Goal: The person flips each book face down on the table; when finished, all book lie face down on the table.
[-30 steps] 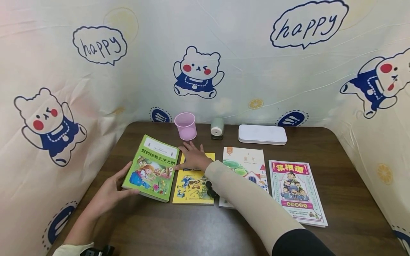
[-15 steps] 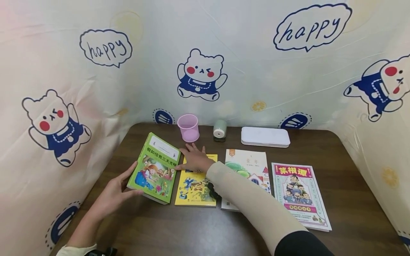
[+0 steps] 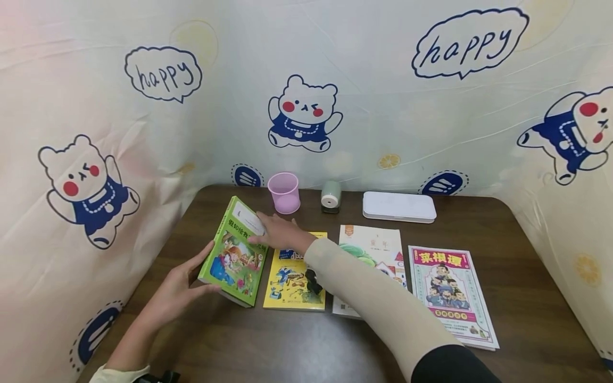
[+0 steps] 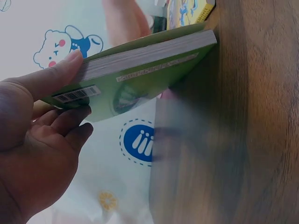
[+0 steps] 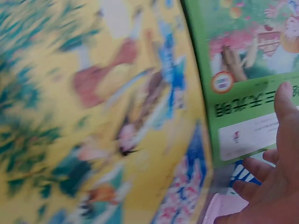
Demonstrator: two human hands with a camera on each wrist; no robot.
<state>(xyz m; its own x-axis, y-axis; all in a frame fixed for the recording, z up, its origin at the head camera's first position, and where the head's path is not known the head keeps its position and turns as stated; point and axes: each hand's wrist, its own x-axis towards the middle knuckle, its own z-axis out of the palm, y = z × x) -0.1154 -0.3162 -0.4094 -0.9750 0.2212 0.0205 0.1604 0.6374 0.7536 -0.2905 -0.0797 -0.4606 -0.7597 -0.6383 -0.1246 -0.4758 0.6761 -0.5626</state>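
A green illustrated book [image 3: 238, 255] is tilted up at the left of the table, spine side raised, opposite edge low near the wood. My left hand [image 3: 179, 292] grips its lower left corner. In the left wrist view, the thumb lies at the page block [image 4: 149, 53] and the fingers curl under the back cover. My right hand [image 3: 280, 232] reaches over the top right corner, fingers loosely spread. In the right wrist view its thumb [image 5: 284, 98] overlaps the cover by the title, with the other fingers past the top edge. A yellow book [image 3: 294, 282] lies beneath my right wrist.
A white book [image 3: 371, 242] and a pink-bordered book [image 3: 450, 292] lie to the right, the white one partly under my right sleeve. Along the back stand a pink cup [image 3: 284, 194], a pale green pencil sharpener [image 3: 330, 197] and a white case [image 3: 399, 206]. Printed cloth [image 3: 383, 122] hangs behind.
The green book's left side has risen and it tilts more steeply, held in the left hand. My right hand has moved left from the book's right edge to over its upper right corner.
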